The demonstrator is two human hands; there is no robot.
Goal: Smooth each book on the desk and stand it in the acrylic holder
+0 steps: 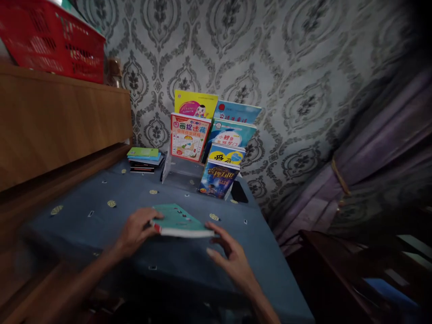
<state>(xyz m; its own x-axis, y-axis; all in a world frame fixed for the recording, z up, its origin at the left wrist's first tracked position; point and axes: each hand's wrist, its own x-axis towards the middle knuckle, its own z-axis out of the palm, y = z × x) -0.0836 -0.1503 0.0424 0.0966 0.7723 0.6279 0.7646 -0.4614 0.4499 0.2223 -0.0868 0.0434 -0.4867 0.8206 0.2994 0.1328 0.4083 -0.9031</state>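
Note:
A thin teal-covered book (180, 220) lies nearly flat just above the blue cloth of the table (101, 211). My left hand (137, 231) grips its left edge, thumb on top. My right hand (229, 254) touches its right corner with the fingers spread and loosely curled. Behind the book stands a clear tiered rack (177, 168) holding several children's books (189, 137), covers facing me.
A small stack of thin books (144, 159) lies at the back left beside the rack. A wooden cabinet (50, 117) with a red basket (57, 42) on top lines the left side. A purple curtain (378, 162) hangs at the right, past the table's edge.

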